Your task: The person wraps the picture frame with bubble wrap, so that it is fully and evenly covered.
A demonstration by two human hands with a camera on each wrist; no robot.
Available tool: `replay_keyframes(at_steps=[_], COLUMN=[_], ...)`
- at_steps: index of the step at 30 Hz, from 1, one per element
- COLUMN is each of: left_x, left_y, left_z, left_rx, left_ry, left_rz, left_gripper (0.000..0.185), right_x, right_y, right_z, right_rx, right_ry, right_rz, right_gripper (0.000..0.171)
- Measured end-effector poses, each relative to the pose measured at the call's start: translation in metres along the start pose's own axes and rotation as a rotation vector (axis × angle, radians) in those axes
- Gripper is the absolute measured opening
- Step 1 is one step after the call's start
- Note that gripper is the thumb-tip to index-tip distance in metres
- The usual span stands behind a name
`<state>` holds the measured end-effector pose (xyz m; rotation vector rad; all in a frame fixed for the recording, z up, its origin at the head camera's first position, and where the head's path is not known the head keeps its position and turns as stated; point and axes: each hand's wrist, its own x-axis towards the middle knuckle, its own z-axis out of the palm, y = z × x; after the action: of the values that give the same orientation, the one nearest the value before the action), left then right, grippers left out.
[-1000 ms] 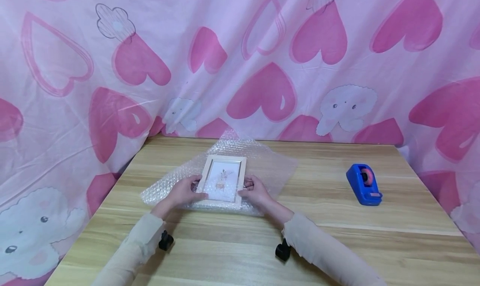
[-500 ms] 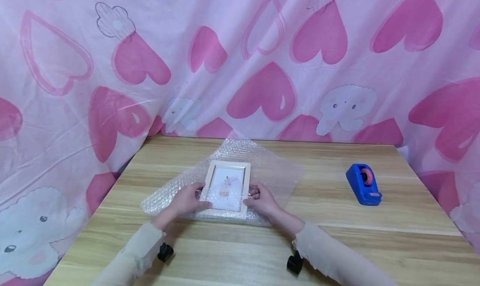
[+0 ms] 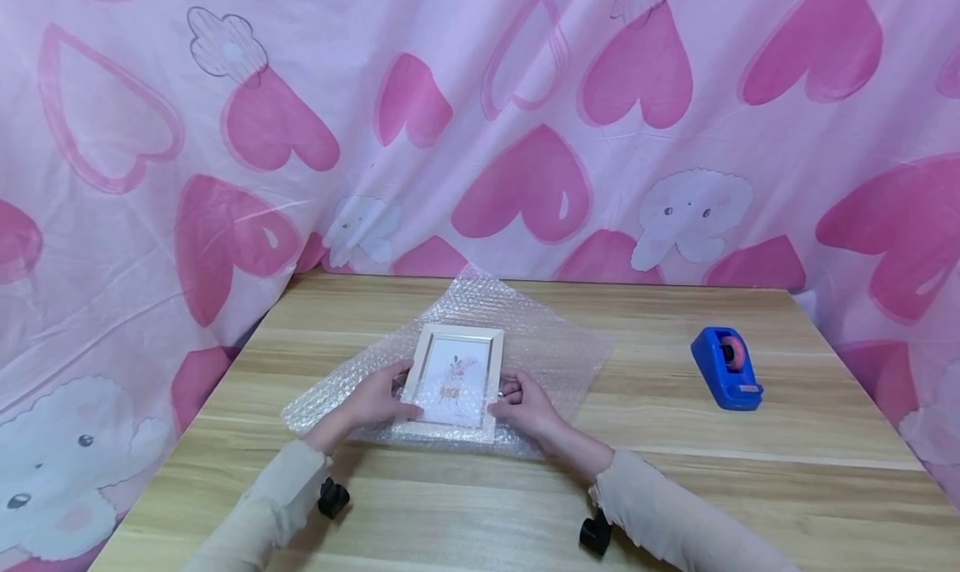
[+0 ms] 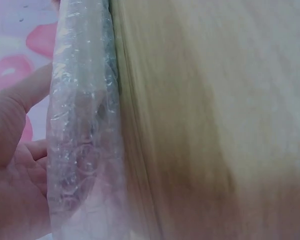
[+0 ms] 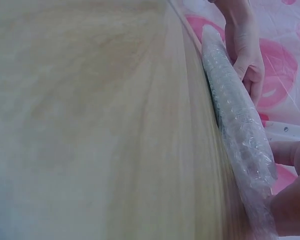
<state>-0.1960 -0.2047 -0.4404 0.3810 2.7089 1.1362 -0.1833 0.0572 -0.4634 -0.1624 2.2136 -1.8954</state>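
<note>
Frame (image 3: 457, 380): white picture frame, face up on the bubble wrap (image 3: 555, 347), near the middle of the table (image 3: 675, 489); a pale flower print shows under its glass.
Left hand (image 3: 372, 398): my fingers curl round the frame's left edge, thumb on its front; in the left wrist view my palm (image 4: 15, 170) lies against the wrap (image 4: 85, 125) that folds up along that edge.
Right hand (image 3: 525, 401): my fingers are bent and pinch the frame's right edge, thumb toward the glass; in the right wrist view my fingertips (image 5: 290, 200) press the wrap (image 5: 235, 110) against the frame's side.
Grip width: both hands are narrow, closed on the frame and not spread; from the head view I cannot tell whether the frame is lifted or lying flat.
Other hand seen from the right wrist: my left hand (image 5: 245, 45) shows at the far end of the wrapped edge.
Bubble wrap: one clear sheet spread flat under the frame, reaching out past it at 12, 2 and 9 o'clock; its near edge sits just past the frame at 6 o'clock.
Dispenser (image 3: 726, 368): blue tape dispenser with a pink roll, well apart from the frame at 3 o'clock, standing on the table.
Backdrop (image 3: 525, 138): pink cloth with hearts and white animals, hung behind the table at 12 o'clock and down its left side.
Sleeves (image 3: 660, 514): cream, covering both my forearms to the wrists.
</note>
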Motion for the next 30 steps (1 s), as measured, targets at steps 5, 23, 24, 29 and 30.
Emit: replay_keyframes(at_steps=[5, 23, 24, 29, 30], left_x=[-0.002, -0.005, -0.004, -0.002, -0.002], left_y=[0.003, 0.004, 0.003, 0.002, 0.002], left_z=[0.002, 0.001, 0.002, 0.004, 0.004], left_rx=[-0.01, 0.012, 0.011, -0.002, -0.002], left_ry=[0.004, 0.031, 0.032, 0.035, 0.035], left_rz=[-0.042, 0.011, 0.002, -0.067, -0.07], left_gripper=[0.088, 0.087, 0.086, 0.086, 0.086], right_x=[-0.002, 0.053, 0.059, 0.092, 0.097], right_y=[-0.003, -0.019, -0.02, -0.027, -0.028], right_z=[-0.001, -0.036, -0.04, -0.061, -0.064], right_rx=[0.017, -0.105, -0.135, -0.265, -0.28], right_ry=[-0.008, -0.12, -0.122, -0.144, -0.144], right_rz=[0.022, 0.036, 0.02, -0.075, -0.089], right_gripper=[0.064, 0.062, 0.063, 0.066, 0.066])
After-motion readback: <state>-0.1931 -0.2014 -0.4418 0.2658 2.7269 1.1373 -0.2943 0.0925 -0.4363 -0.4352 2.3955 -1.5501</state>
